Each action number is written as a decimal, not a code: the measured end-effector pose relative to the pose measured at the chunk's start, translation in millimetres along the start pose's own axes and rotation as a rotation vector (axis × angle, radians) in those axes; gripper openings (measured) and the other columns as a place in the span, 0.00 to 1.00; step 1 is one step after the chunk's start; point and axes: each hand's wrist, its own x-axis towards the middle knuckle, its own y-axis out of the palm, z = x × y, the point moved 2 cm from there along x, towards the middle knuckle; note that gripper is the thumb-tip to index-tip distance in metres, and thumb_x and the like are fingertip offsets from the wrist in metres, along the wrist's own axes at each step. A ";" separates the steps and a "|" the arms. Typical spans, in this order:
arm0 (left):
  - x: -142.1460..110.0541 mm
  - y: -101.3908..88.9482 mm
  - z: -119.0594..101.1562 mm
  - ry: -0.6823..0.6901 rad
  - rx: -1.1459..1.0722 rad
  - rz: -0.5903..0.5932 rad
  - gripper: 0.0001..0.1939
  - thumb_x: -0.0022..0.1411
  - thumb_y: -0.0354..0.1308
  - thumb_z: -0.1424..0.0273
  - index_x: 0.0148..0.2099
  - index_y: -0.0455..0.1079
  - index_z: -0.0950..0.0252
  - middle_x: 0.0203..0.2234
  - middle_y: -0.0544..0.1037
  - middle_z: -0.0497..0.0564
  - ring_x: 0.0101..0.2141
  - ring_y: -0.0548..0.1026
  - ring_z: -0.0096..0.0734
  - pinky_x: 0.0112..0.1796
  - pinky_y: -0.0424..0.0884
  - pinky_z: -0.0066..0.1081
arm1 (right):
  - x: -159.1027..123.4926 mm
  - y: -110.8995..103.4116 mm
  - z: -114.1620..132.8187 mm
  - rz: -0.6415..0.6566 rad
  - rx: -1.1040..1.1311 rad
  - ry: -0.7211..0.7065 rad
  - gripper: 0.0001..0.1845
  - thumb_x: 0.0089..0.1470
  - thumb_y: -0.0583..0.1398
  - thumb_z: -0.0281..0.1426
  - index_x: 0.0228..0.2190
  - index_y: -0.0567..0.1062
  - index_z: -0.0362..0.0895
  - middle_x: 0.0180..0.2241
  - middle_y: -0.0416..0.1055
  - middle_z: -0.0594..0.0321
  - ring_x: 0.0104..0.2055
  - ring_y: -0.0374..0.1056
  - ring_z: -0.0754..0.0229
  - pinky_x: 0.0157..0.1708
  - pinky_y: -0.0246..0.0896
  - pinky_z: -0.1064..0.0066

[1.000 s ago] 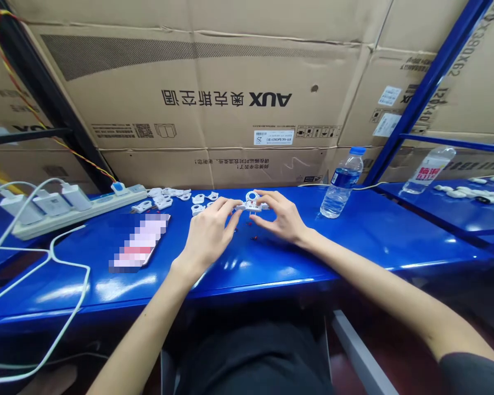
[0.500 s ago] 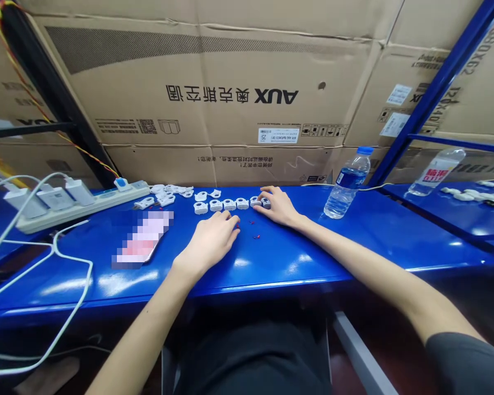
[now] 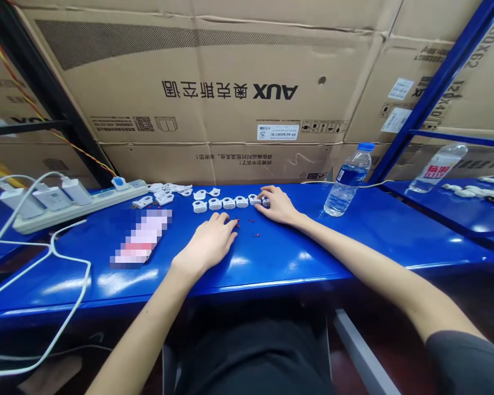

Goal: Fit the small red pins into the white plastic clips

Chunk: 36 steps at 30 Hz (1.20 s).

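My right hand [image 3: 278, 206] pinches the white clip [image 3: 264, 201] ending the far row. Left hand [image 3: 211, 241] rests loose, tiny red bits [image 3: 247, 226] just right of it.

2 bare forearms, dark grey short sleeve [image 3: 469, 362], black trousers [image 3: 255, 356]

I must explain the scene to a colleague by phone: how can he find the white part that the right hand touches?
On the blue table, below the AUX carton, a row of white parts runs sideways. Take the one at its right end, under the right hand; it alone is touched.
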 end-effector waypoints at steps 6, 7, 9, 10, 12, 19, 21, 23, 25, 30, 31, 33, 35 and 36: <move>-0.7 -2.8 -2.7 -0.020 -0.034 -0.022 0.17 0.74 0.53 0.68 0.60 0.74 0.65 0.55 0.77 0.63 0.54 0.76 0.52 0.47 0.77 0.42 | -0.9 -1.4 2.1 -0.015 0.035 -0.001 0.11 0.61 0.64 0.37 0.44 0.80 0.46 0.59 0.74 0.53 0.61 0.68 0.43 0.59 0.65 0.49; -0.7 -3.9 -3.7 -0.021 -0.028 -0.014 0.17 0.74 0.53 0.68 0.60 0.74 0.65 0.55 0.77 0.63 0.54 0.76 0.52 0.47 0.77 0.42 | -0.9 -1.8 2.6 -0.017 0.039 -0.008 0.11 0.61 0.63 0.37 0.43 0.80 0.46 0.59 0.75 0.54 0.61 0.68 0.43 0.59 0.65 0.49; -0.8 -6.2 -5.7 -0.021 -0.009 0.007 0.17 0.75 0.52 0.68 0.61 0.73 0.65 0.56 0.76 0.64 0.55 0.75 0.52 0.47 0.77 0.43 | -0.7 -3.1 3.5 -0.028 0.031 -0.022 0.11 0.61 0.64 0.37 0.43 0.80 0.47 0.58 0.75 0.54 0.61 0.69 0.43 0.59 0.65 0.48; -0.8 -7.1 -6.4 -0.021 0.002 0.017 0.17 0.75 0.51 0.68 0.61 0.73 0.66 0.56 0.76 0.64 0.55 0.75 0.52 0.47 0.77 0.43 | -0.6 -3.9 4.1 -0.039 0.024 -0.029 0.11 0.61 0.64 0.37 0.44 0.79 0.46 0.58 0.75 0.53 0.60 0.69 0.43 0.59 0.65 0.48; -0.8 -8.3 -7.2 -0.018 0.017 0.024 0.17 0.75 0.51 0.69 0.59 0.73 0.65 0.56 0.76 0.64 0.54 0.76 0.51 0.47 0.77 0.42 | -0.6 -5.3 5.8 -0.063 0.014 -0.049 0.14 0.61 0.64 0.37 0.47 0.79 0.46 0.58 0.75 0.52 0.60 0.69 0.43 0.60 0.65 0.48; -0.5 -10.7 -6.6 0.011 -0.011 -0.014 0.12 0.74 0.50 0.72 0.52 0.74 0.64 0.51 0.77 0.62 0.49 0.77 0.49 0.43 0.77 0.40 | -3.8 1.7 22.1 -0.019 -0.093 -0.236 0.22 0.67 0.60 0.38 0.59 0.76 0.45 0.64 0.69 0.49 0.66 0.63 0.41 0.69 0.53 0.41; -0.6 -13.7 -7.9 -0.001 -0.006 0.007 0.12 0.74 0.50 0.73 0.51 0.74 0.65 0.52 0.77 0.61 0.49 0.77 0.48 0.44 0.77 0.40 | -4.3 3.9 26.2 0.009 -0.128 -0.278 0.22 0.68 0.59 0.38 0.59 0.76 0.45 0.65 0.69 0.47 0.67 0.62 0.40 0.70 0.48 0.37; -0.8 -17.2 -10.2 -0.017 0.012 0.047 0.12 0.74 0.49 0.73 0.51 0.73 0.66 0.52 0.77 0.61 0.50 0.77 0.47 0.46 0.77 0.41 | -4.4 4.1 28.1 0.016 -0.129 -0.296 0.19 0.69 0.59 0.38 0.56 0.78 0.46 0.64 0.70 0.48 0.66 0.63 0.40 0.70 0.48 0.37; -0.9 -20.3 -12.5 -0.026 0.027 0.078 0.12 0.75 0.49 0.72 0.52 0.73 0.66 0.53 0.76 0.61 0.51 0.77 0.47 0.47 0.77 0.41 | -4.6 2.9 28.5 0.009 -0.104 -0.306 0.16 0.68 0.60 0.38 0.52 0.80 0.47 0.63 0.71 0.50 0.65 0.64 0.41 0.70 0.49 0.37; -0.4 -22.9 -14.3 -0.032 0.029 0.063 0.13 0.75 0.50 0.71 0.55 0.72 0.66 0.55 0.76 0.62 0.54 0.75 0.49 0.49 0.76 0.42 | -6.5 0.6 31.1 -0.014 -0.032 -0.341 0.11 0.66 0.62 0.39 0.45 0.81 0.48 0.60 0.73 0.51 0.63 0.66 0.43 0.68 0.53 0.39; -0.3 -22.7 -14.0 -0.025 0.023 0.050 0.13 0.75 0.50 0.72 0.56 0.72 0.66 0.55 0.75 0.62 0.55 0.75 0.50 0.49 0.76 0.42 | -6.8 0.3 32.6 -0.020 -0.020 -0.350 0.10 0.66 0.62 0.38 0.44 0.81 0.48 0.59 0.74 0.51 0.62 0.66 0.43 0.67 0.55 0.40; 0.0 -21.8 -13.1 -0.001 0.002 0.027 0.15 0.74 0.51 0.73 0.58 0.72 0.64 0.56 0.75 0.61 0.56 0.75 0.49 0.48 0.76 0.41 | -7.2 -1.3 35.8 -0.042 0.009 -0.357 0.08 0.64 0.63 0.36 0.42 0.80 0.47 0.58 0.75 0.51 0.60 0.68 0.44 0.65 0.58 0.43; 0.2 -20.7 -12.2 0.033 -0.023 0.023 0.15 0.74 0.50 0.73 0.58 0.73 0.62 0.53 0.76 0.59 0.54 0.76 0.47 0.47 0.76 0.38 | -7.8 -4.5 39.0 -0.075 0.038 -0.354 0.06 0.62 0.64 0.34 0.41 0.79 0.47 0.58 0.75 0.51 0.59 0.69 0.45 0.64 0.61 0.45; 0.3 -20.1 -11.8 0.049 -0.031 0.029 0.15 0.74 0.50 0.74 0.57 0.74 0.61 0.51 0.77 0.58 0.52 0.76 0.46 0.46 0.76 0.37 | -8.4 -6.6 40.4 -0.091 0.050 -0.352 0.06 0.62 0.63 0.33 0.41 0.79 0.46 0.58 0.75 0.51 0.58 0.69 0.46 0.63 0.61 0.46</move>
